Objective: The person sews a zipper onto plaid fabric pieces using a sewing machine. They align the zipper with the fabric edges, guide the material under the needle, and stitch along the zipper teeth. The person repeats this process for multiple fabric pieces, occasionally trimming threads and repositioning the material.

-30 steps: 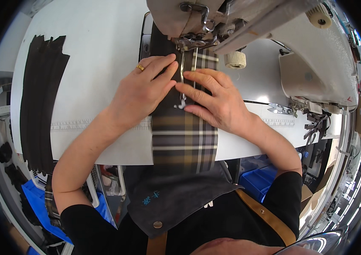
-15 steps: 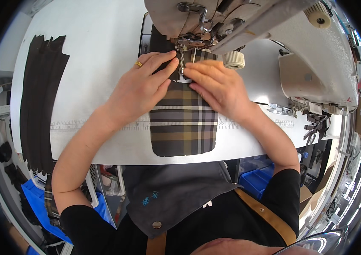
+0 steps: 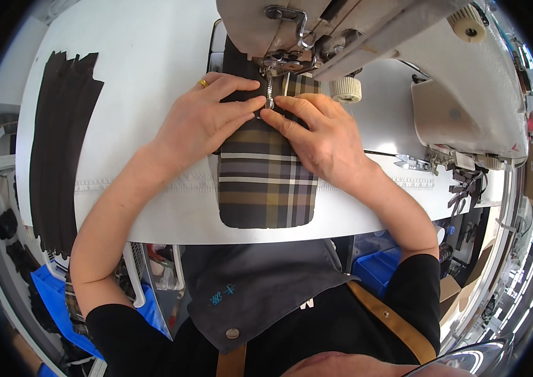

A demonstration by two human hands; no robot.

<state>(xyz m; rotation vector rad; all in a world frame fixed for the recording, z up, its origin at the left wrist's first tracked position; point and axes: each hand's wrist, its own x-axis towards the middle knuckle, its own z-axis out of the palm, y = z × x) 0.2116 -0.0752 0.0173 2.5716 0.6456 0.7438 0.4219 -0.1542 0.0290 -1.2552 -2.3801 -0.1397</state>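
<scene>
A plaid fabric piece (image 3: 266, 195) in black, brown, grey and white lies flat beneath the sewing machine head (image 3: 279, 38), rounded at its near corners. At its far end it meets a dark strip of cloth (image 3: 235, 65) under the needle area. My left hand (image 3: 207, 116), a ring on one finger, presses on the dark cloth with fingers stretched out. From the other side my right hand (image 3: 326, 135) rests on the plaid, thumb and index finger apart beside the springy metal presser foot (image 3: 270, 91). Neither hand visibly grips anything. The stitching point is partly hidden by fingertips.
Several long dark fabric strips (image 3: 62, 151) lie stacked on the white table (image 3: 128, 81) at left. A printed ruler (image 3: 373, 184) crosses the near table. Small scissors-like metal snips (image 3: 412, 163) lie at right. Blue bins (image 3: 376, 270) stand below the table edge.
The plaid piece has shifted slightly left and away from me. My right hand's thumb has moved left toward the presser foot, and its fingers have spread.
</scene>
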